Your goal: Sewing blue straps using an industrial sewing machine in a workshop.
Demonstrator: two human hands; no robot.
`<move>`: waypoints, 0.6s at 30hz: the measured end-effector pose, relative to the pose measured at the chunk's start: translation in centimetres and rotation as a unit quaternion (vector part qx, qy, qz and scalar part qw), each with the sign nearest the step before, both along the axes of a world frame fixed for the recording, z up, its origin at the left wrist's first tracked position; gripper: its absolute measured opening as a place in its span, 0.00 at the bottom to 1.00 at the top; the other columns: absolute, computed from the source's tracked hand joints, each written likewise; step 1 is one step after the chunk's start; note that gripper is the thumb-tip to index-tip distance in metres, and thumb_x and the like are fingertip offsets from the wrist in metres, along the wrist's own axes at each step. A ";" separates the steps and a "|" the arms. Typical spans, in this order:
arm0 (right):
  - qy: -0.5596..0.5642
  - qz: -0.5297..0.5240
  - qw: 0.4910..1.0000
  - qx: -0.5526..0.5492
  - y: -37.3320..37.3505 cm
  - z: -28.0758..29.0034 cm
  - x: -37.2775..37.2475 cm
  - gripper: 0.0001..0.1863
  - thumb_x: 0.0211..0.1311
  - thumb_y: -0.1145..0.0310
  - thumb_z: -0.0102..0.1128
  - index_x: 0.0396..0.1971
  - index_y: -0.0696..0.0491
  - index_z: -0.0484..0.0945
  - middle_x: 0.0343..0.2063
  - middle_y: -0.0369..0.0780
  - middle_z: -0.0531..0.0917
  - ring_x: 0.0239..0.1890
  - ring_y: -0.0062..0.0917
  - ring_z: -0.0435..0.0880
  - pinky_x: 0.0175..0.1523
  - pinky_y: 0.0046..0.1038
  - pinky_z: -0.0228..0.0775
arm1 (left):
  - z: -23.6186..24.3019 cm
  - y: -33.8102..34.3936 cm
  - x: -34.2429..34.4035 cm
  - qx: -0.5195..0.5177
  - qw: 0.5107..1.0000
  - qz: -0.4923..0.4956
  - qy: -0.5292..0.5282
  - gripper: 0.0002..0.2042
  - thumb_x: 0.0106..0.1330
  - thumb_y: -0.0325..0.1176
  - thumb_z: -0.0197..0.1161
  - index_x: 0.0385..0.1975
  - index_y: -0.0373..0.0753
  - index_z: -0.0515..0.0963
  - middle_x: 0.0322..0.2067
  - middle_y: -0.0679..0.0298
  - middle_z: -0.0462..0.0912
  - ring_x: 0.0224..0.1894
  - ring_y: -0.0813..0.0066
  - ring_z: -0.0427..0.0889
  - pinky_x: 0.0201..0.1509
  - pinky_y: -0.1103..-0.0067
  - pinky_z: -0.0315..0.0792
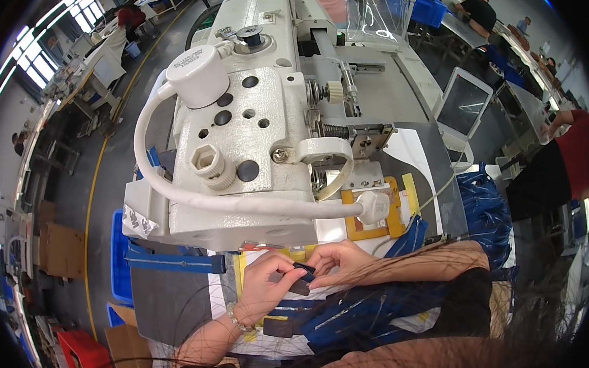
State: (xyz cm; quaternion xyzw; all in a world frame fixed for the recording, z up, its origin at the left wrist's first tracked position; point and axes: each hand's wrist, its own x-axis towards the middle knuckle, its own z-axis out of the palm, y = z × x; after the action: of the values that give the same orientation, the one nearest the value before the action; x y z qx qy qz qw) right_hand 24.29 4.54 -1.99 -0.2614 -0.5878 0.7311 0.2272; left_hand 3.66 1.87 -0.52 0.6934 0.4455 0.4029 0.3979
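Note:
Below the sewing machine's head (239, 160), my left hand (274, 286) pinches a small dark navy piece (303, 271) with a brownish patch on its lower part. My right hand (333, 262) grips the same piece from the right, fingertips close to the left ones. Beneath them lie dark blue strips with zippers (343, 316) on white and yellow sheets, and a dark rectangular piece (277, 327). Another blue zipper strip (178, 258) lies at the left. Loose hair crosses the lower view and partly hides both forearms.
A yellow frame (394, 215) sits by the machine's front; a screen (463, 103) and bundled blue pieces (482, 213) are at right. Blue bins (116, 228), cardboard boxes (62, 252) and a red crate (86, 362) stand left. A person in red (576, 160) stands at right; others work farther back.

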 end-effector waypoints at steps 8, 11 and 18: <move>-0.010 -0.022 1.000 -0.019 0.0 0.3 0.1 0.08 0.54 0.76 0.62 0.33 0.60 0.74 0.29 0.38 0.82 0.34 0.16 0.81 0.43 0.17 0.73 | 0.3 0.1 0.2 0.011 1.000 0.004 0.029 0.06 0.50 0.25 0.68 0.21 0.34 0.75 0.25 0.61 0.79 0.27 0.72 0.77 0.34 0.80 0.70; 0.004 -0.023 0.999 -0.042 0.0 0.4 0.0 0.08 0.54 0.76 0.61 0.33 0.61 0.74 0.29 0.39 0.82 0.34 0.16 0.81 0.43 0.17 0.73 | 0.6 0.1 0.3 0.009 0.999 0.004 0.045 0.06 0.50 0.24 0.67 0.21 0.35 0.75 0.25 0.60 0.79 0.28 0.71 0.78 0.35 0.80 0.71; 0.011 -0.027 0.998 -0.058 0.0 0.3 0.0 0.07 0.55 0.77 0.60 0.33 0.62 0.74 0.30 0.39 0.82 0.35 0.18 0.81 0.44 0.18 0.74 | 0.9 0.0 0.5 0.027 0.998 0.018 0.054 0.06 0.51 0.23 0.66 0.20 0.35 0.75 0.24 0.61 0.80 0.28 0.71 0.78 0.34 0.80 0.71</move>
State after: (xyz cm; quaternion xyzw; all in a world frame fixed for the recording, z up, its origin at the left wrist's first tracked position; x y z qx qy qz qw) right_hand 24.28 4.49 -1.65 -0.2818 -0.5349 0.7604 0.2374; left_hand 4.12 1.92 0.35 0.7162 0.4681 0.3839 0.3472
